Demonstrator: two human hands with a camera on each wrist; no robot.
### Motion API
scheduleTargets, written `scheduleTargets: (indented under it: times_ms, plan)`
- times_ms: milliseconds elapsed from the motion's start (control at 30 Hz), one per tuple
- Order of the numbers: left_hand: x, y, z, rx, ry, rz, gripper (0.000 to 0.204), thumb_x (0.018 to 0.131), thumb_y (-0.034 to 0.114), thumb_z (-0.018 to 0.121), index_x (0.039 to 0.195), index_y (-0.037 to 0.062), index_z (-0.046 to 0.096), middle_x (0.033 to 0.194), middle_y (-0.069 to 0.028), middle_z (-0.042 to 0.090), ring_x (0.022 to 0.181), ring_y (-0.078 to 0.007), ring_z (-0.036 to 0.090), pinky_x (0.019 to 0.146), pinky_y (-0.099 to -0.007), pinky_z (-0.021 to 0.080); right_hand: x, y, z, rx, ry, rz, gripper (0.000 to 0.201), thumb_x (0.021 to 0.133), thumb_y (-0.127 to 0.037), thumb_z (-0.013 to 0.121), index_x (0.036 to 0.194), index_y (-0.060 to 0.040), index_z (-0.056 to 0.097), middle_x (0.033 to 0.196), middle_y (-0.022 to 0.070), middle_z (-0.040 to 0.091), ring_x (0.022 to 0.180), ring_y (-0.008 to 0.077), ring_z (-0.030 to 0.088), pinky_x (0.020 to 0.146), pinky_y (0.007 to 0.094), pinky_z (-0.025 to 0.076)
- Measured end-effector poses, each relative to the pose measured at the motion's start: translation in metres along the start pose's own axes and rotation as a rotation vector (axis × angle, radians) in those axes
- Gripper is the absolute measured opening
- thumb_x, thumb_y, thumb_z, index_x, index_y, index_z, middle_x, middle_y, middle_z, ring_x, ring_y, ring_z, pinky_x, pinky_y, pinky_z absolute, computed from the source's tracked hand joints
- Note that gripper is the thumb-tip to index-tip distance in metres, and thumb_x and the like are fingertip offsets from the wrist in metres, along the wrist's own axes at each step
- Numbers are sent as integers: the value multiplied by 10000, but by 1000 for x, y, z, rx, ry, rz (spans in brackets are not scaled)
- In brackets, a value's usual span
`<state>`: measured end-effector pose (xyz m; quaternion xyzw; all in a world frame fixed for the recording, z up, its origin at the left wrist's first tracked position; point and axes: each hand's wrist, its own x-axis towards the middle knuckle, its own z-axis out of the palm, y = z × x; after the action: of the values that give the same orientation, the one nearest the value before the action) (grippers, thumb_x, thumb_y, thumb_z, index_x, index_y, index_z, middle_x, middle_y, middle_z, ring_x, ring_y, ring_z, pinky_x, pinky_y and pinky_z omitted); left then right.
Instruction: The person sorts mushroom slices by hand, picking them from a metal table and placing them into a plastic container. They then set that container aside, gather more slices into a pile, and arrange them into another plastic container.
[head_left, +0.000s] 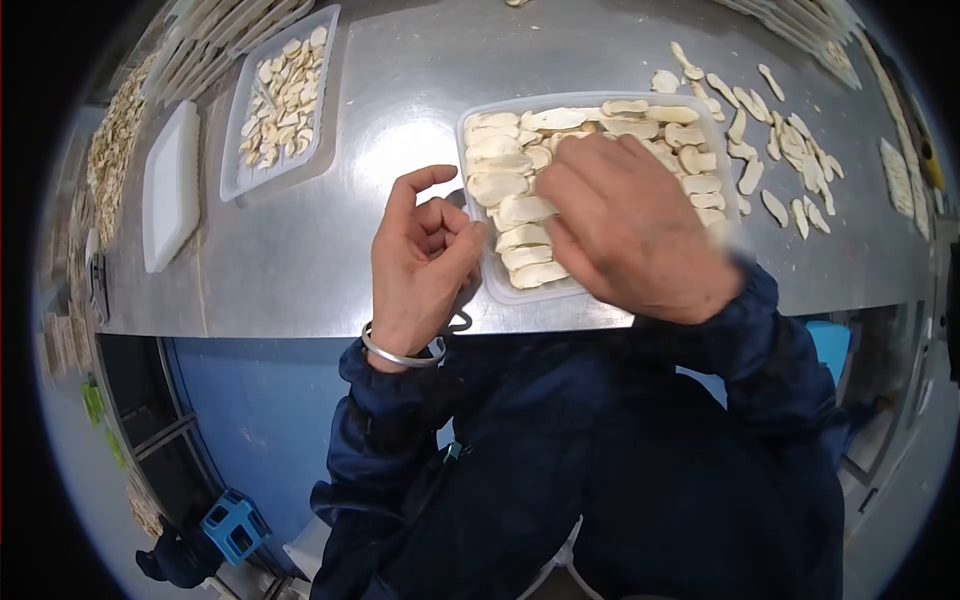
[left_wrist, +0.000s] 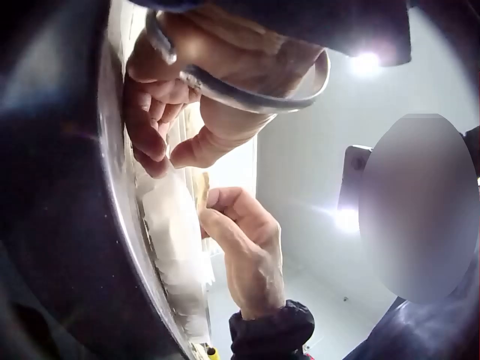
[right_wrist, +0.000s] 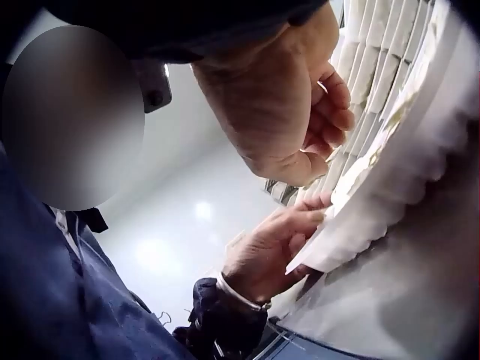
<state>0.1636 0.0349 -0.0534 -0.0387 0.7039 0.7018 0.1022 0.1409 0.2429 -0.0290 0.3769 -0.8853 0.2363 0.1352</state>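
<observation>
A clear plastic tray near the table's front edge holds pale mushroom slices laid in overlapping rows. Over its middle, my right hand reaches down, the back of the hand hiding its fingertips in the head view. From the left wrist view, its thumb and fingers pinch a thin mushroom slice above the tray. My left hand, with a bangle at the wrist, stays beside the tray's left rim. Its index finger is raised, the other fingers curl loosely, and the thumb tip is right at the rim.
Loose mushroom slices lie scattered right of the tray on the metal table. At the back left stands another tray of smaller pieces, near a white lid-like slab. Stacked racks line the far left edge.
</observation>
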Motion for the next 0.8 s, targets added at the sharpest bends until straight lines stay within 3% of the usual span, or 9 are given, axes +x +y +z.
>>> scheduleTargets:
  times_ms: [67, 167, 433, 600, 800]
  plan:
    - [-1, -1, -1, -18, -3, -2, 451, 845, -45, 588, 1264, -27, 423, 739, -19, 549, 586, -55, 526, 529, -192, 431, 6, -3, 12, 22, 16, -59, 220, 716, -26, 663, 886, -8, 524, 875, 132, 511, 845, 299, 550, 731, 391, 441]
    - [-1, 0, -1, -16, -6, -2, 445, 840, -55, 544, 1267, -34, 421, 747, -22, 549, 590, -56, 527, 530, -194, 438, 10, -3, 19, -49, 17, -57, 121, 749, -58, 633, 837, -15, 562, 832, 99, 525, 818, 242, 564, 741, 363, 450]
    - [0, -3, -3, 14, -25, 5, 421, 900, -23, 543, 1303, -21, 421, 766, -30, 555, 598, -68, 536, 527, -194, 425, 12, -1, 26, -54, 11, -58, 120, 745, -57, 626, 836, -16, 560, 827, 95, 526, 814, 241, 563, 737, 355, 450]
    - [0, 1, -1, 6, -3, -20, 428, 851, -41, 541, 1263, -35, 422, 741, -22, 543, 594, -67, 525, 529, -201, 439, 13, -1, 25, -52, 23, -51, 124, 734, -56, 627, 830, -27, 553, 819, 88, 526, 808, 235, 561, 719, 355, 439]
    - [-2, -3, -2, 14, 12, -11, 426, 871, -45, 551, 1277, -10, 425, 736, -7, 534, 587, -78, 533, 512, -203, 428, -3, 22, -26, -152, 161, 65, 150, 721, -32, 626, 854, -38, 556, 817, 112, 522, 794, 295, 560, 695, 381, 437]
